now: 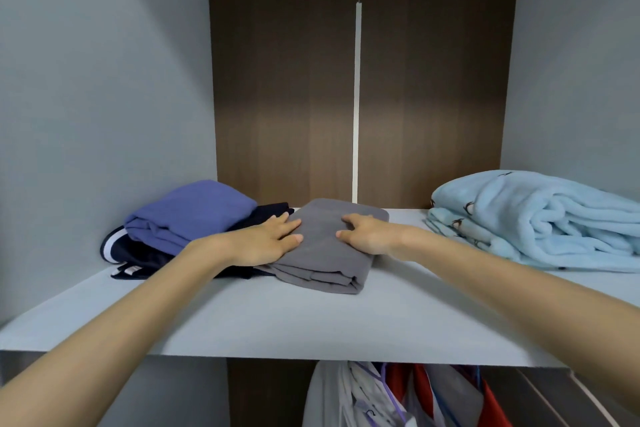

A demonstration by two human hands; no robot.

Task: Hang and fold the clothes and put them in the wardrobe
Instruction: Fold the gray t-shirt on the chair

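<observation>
I observe one shelf (311, 322) inside the wardrobe, pale grey, with a brown back panel (284, 97) split by a white upright strip (356, 97).

Task item: a folded grey garment (329, 253) lies on the shelf near the middle, its folded edges facing the front. Its left edge touches a dark navy garment (138, 255) with white stripes.

Left hand (266, 243): laid flat on the left edge of the grey garment, fingers straight and slightly spread, holding nothing.

Right hand (367, 234): set on top of the grey garment towards its right side, fingers bent with the tips on the cloth. I cannot tell whether it pinches a fold or only presses down.

Both forearms reach in over the shelf's front edge.

Other contents: a folded violet-blue garment (194, 215) sits on top of the navy one, at the left end near the side wall. A folded light blue fleece blanket (540, 218) with small dark motifs lies at the right end, apart from the grey garment. Below the shelf, hanging clothes (398, 395) in white, red and grey show at the bottom edge.
</observation>
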